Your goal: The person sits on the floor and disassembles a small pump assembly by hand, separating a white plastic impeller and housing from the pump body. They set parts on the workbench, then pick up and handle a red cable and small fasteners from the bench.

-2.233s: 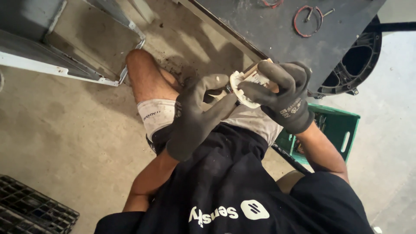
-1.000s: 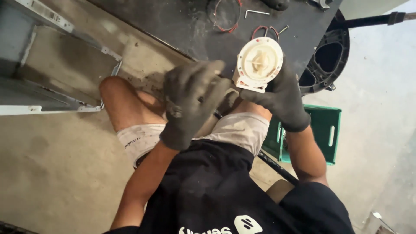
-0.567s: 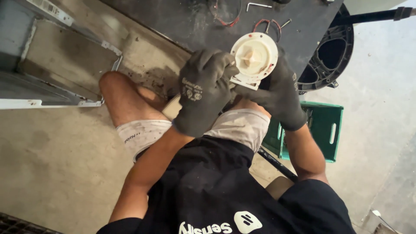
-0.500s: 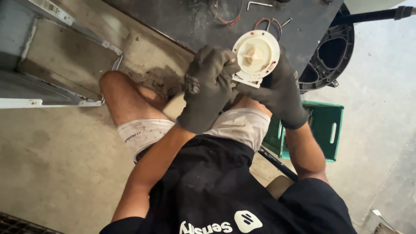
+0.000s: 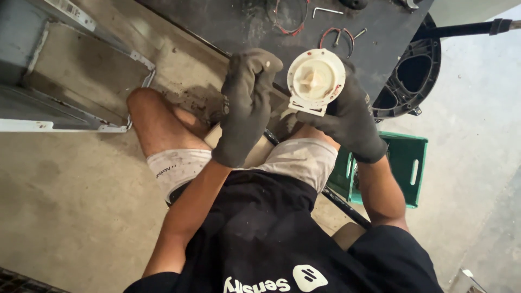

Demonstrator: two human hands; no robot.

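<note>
Gloves on both hands. Since half a second back the left hand (image 5: pixel 247 106) is lifting off the white round pump part (image 5: pixel 316 80); fingers that were gripping its rim are now curled loosely just beside it at 9 o'clock, holding nothing. The right hand (image 5: pixel 347 122) is carrying the part alone, fingers wrapped around its back and lower edge. So the two-handed grip is giving way to a one-handed hold.

The part is sitting above the person's lap, in front of the dark workbench (image 5: pixel 380 32). Its round face is pointing up at the camera, long axis running face-to-back, the flat bracket edge hanging at 6 o'clock. A green crate (image 5: pixel 404 168) is sitting at 4 o'clock.
</note>
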